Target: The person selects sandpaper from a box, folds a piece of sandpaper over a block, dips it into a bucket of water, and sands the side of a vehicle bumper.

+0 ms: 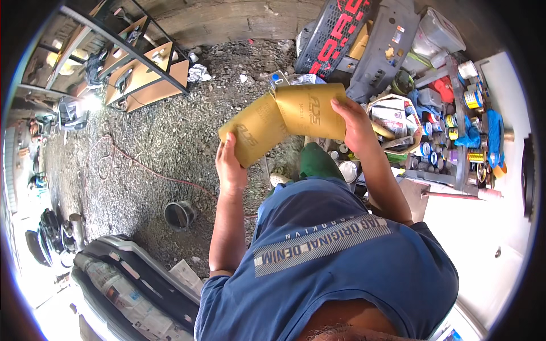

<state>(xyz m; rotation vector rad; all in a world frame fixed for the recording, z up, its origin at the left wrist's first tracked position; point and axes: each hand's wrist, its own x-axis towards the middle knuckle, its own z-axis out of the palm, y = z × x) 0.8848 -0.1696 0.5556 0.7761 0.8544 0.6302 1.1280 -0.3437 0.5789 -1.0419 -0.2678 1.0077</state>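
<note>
A metal shelf rack (136, 62) stands on the gravel floor (170, 131). A small dark bucket (180, 214) sits near a red cable (142, 165). Paint tins (449, 136) crowd the white counter (483, 227).

Gravel floor (170, 142) bears a bucket (180, 214) (red cord (142, 165) nearby).

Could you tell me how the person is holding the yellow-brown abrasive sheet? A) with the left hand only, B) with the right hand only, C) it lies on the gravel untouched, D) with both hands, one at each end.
D: the left hand grips the lower left end of the abrasive sheet and the right hand grips its right edge, above the gravel.
</note>
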